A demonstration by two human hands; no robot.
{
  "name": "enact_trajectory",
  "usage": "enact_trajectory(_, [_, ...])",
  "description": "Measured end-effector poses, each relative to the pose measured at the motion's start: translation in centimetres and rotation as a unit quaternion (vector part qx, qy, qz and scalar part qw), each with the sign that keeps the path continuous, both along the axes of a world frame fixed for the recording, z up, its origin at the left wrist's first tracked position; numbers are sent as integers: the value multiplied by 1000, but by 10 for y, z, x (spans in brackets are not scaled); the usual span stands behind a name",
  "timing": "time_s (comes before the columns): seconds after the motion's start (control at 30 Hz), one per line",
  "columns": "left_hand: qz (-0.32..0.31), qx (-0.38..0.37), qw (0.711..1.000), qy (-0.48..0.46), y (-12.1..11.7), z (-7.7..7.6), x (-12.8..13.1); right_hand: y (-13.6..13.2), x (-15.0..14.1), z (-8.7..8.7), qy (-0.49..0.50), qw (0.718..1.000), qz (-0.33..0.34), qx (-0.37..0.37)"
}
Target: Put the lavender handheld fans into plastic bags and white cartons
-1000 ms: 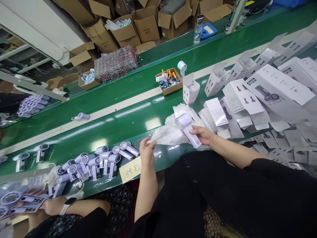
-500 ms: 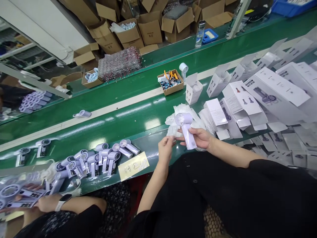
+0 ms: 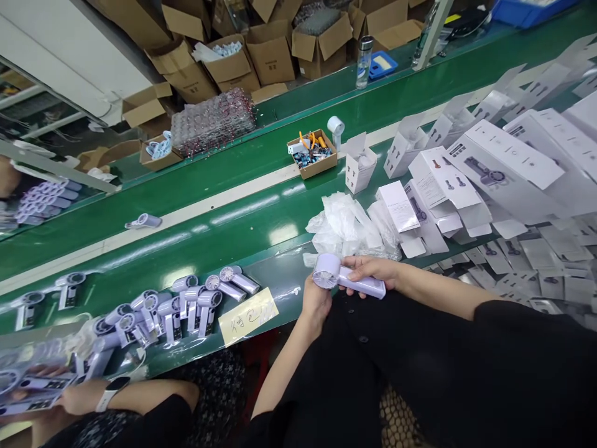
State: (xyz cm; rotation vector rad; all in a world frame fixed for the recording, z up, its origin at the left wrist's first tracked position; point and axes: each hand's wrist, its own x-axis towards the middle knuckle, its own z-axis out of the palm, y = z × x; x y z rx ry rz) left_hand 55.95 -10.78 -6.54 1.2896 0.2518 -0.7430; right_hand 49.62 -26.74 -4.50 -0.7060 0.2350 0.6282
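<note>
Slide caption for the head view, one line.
Right hand holds a lilac handheld fan by its handle, left hand at its head, near crumpled translucent plastic.

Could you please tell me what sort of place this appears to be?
It looks like a factory packing line: handheld fans lie grouped along a long green work surface, printed white boxes crowd the right side, and the person's right hand holds a lilac fan.

A capped bottle (image 3: 363,65) (clear, upright) stands beside a blue tray (image 3: 390,68).
</note>
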Motion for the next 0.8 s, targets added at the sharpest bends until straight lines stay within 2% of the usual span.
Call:
enact_trajectory(0.1, [9,30,999,27,9,-8,10,-5,-2,-3,-4,999,-11,-32])
enact_trajectory(0.2, [50,59,996,50,18,-9,23,-11,-11,-2,-17,998,6,-59])
enact_trajectory(0.27, [77,55,995,-6,21,-4,28,-11,-14,-1,-10,995,-1,-96])
enact_trajectory(0.33, [64,74,986,-134,21,1,28,-8,-15,-1,2,988,-38,-151])
enact_trajectory(0.43, [-20,158,931,-329,21,3,25,0,-15,-3,25,973,-100,-208])
enact_trajectory(0.5, [-77,207,896,-384,20,0,24,4,-15,-5,45,967,-128,-214])
enact_trajectory(0.57, [-104,235,877,-407,18,-4,24,7,-15,-6,60,962,-145,-224])
enact_trajectory(0.7, [-105,210,838,-493,15,-4,24,9,-18,-3,72,951,-173,-245])
enact_trajectory(0.8, [-158,169,809,-540,20,-3,17,7,-19,3,91,955,-202,-198])
